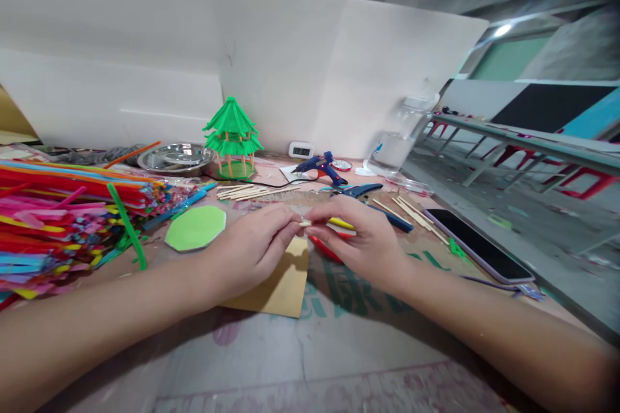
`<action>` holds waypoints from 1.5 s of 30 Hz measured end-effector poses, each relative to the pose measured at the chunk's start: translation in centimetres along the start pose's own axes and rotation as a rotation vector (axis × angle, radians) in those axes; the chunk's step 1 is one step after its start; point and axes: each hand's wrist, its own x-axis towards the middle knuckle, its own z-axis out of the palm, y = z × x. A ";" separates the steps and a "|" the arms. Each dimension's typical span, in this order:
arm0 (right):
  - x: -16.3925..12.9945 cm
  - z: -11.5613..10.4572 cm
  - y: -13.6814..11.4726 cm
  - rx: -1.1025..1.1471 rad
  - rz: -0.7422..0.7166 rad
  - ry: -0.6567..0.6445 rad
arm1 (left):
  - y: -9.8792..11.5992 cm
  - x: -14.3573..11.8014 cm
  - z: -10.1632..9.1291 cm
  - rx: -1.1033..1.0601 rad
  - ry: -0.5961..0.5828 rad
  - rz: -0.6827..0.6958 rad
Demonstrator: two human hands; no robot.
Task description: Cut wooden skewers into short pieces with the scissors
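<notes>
While both hands meet over the table [339, 361], notes on the held piece:

Thing: small wooden stick piece [305, 222], pale, short, mostly hidden by fingertips.
Where: mid-air just above a tan card sheet [281, 284], between the two hands, centre of view.
Left hand [252, 248]: fingers narrowed to a pinch on the stick's left end.
Right hand [356, 239]: pinching the right end; also seems to hold something yellow [340, 223], can't tell what.
Handling: judged very light, stiff but thin, likely snaps if bent; dry wood, not slippery.
Grip point: take it by the ends, thumb and forefinger, flat faces; keep the middle free.
Nearby: loose wooden sticks [242, 191] beside a green pagoda model [232, 139], blue glue gun [322, 166], green paper octagon [195, 228], pile of pipe cleaners [62, 219] at left, phone [479, 245] at right.
</notes>
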 end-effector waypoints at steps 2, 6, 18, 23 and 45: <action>-0.1 0.0 0.1 -0.007 -0.027 -0.003 | -0.1 0.0 0.0 0.032 0.011 0.035; -0.2 -0.2 0.4 0.011 -0.041 -0.028 | -0.2 -0.1 0.0 0.068 0.013 0.054; 0.3 0.1 0.9 0.446 0.478 -0.128 | -0.1 0.0 -0.2 -0.032 -0.005 -0.073; -0.2 1.1 0.4 0.622 0.535 -0.203 | 0.5 0.3 -0.6 -0.245 0.061 -0.189; -0.5 0.2 -1.2 0.879 0.447 -0.046 | -0.5 1.7 -2.3 -0.763 -0.144 -0.393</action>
